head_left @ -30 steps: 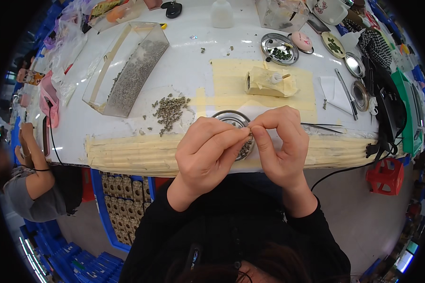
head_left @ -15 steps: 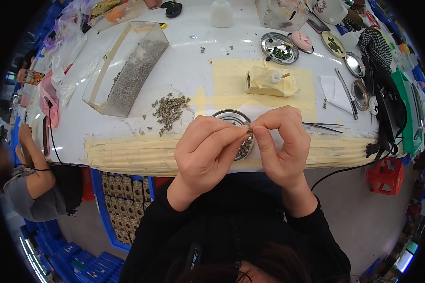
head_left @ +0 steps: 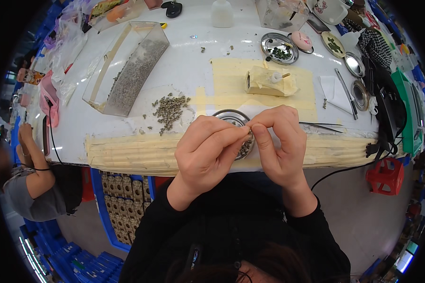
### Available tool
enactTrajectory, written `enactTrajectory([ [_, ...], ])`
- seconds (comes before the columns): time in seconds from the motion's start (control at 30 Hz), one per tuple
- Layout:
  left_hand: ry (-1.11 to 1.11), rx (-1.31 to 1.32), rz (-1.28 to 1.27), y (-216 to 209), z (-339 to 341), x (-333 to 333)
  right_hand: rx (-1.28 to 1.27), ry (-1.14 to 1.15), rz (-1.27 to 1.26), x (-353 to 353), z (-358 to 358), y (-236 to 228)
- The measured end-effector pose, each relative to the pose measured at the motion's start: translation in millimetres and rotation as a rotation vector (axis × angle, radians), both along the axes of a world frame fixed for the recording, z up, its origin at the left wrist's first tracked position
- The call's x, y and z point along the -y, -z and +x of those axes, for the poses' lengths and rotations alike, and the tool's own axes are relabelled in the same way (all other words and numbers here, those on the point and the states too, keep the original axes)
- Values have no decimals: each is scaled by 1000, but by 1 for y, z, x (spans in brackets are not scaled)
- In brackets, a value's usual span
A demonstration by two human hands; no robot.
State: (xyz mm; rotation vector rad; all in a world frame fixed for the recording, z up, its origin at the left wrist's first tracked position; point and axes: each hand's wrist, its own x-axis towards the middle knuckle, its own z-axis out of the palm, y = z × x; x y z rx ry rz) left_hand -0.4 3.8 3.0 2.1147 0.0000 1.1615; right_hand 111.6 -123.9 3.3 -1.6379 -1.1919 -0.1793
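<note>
My left hand and my right hand meet fingertip to fingertip above a round metal dish near the table's front edge. Both pinch closed at one spot; whatever is between the fingertips is too small to make out. Small greyish metal parts lie in the dish, partly covered by my hands. To the left of my left hand, a loose pile of similar small parts is spread on the white table. Thin dark tweezers rest just right of my right hand.
A clear bin full of tiny grey parts lies tilted at the left. Beyond my hands stands a tape-wrapped block. Metal lids and a white cloth are at the right. Another person sits at the far left.
My right hand has shifted slightly left and its fingertips have closed in against those of my left hand. The left hand has barely moved.
</note>
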Motion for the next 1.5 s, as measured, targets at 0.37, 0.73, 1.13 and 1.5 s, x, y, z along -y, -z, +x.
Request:
enactTrajectory([
  [0.37,-49,9,37,1,1,1,328,183,24,-3,-7,2],
  [0.73,-29,17,23,3,0,0,251,125,45,-1,-4,-1],
  [1.13,-12,-16,-12,1,-1,0,167,84,67,-1,-2,0],
  [1.5,3,-2,-20,1,-1,0,146,69,58,1,-2,0],
])
